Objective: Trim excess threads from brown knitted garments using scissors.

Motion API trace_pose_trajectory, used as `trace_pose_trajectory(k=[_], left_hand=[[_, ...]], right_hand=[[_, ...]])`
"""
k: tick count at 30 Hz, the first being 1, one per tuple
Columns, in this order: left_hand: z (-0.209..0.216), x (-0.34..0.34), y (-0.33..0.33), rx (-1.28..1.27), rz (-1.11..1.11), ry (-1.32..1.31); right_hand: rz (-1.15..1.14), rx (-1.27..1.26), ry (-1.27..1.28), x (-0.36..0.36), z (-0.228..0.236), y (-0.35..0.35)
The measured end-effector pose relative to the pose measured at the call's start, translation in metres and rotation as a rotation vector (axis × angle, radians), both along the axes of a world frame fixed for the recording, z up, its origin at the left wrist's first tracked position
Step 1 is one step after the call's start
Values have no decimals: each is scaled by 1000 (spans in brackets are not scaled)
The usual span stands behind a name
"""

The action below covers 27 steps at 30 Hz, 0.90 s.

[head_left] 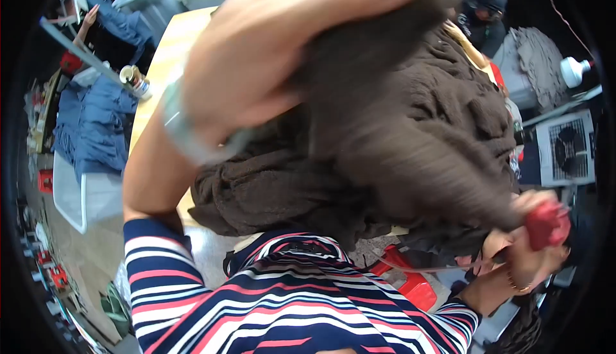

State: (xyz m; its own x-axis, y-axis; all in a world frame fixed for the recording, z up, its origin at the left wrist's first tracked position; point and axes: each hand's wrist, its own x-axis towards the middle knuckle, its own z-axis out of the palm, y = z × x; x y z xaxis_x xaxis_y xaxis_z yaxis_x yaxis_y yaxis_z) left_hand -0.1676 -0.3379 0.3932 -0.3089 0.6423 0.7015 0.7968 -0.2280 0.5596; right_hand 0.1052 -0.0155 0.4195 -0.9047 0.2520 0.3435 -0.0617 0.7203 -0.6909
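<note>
A large heap of dark brown fleecy cloth (pixel 462 91) covers most of the table in front of me. A raised, motion-blurred length of it (pixel 385 155) stretches between my hands. High in the middle, my left hand (pixel 276 39) is closed on the cloth, its fingers partly smeared and a pale bracelet at the wrist. At the lower right, my right hand (pixel 529 245) grips the other end of the cloth along with a small red object (pixel 547 224), whose kind I cannot make out. A thin clear hose (pixel 443 268) runs toward this hand.
The pale wooden table (pixel 168 52) shows at left, with a small jar (pixel 135 81) on its edge. Blue cloth (pixel 96 123) fills a grey bin (pixel 70 193). A red stool (pixel 417 290) stands below the table. Across it is another person (pixel 484 20); a white box fan (pixel 568 148) is at right.
</note>
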Motion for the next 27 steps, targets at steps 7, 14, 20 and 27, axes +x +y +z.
trace_pose_trajectory(k=[7,14,20,27], left_hand=[[-146,81,-166,-754,-138,-1141],[-342,106,-226,-670,567,-1186],[-359,78,-144,-603,712,-809],[-347,109,-125,-800,627,-776]], right_hand=[[334,-239,-531,-35,-111,-106],[164,39,-473,-145,-181,-126],[255,251,-550,-262,-204,-204],[428,539,-623,-282,-317,-259]])
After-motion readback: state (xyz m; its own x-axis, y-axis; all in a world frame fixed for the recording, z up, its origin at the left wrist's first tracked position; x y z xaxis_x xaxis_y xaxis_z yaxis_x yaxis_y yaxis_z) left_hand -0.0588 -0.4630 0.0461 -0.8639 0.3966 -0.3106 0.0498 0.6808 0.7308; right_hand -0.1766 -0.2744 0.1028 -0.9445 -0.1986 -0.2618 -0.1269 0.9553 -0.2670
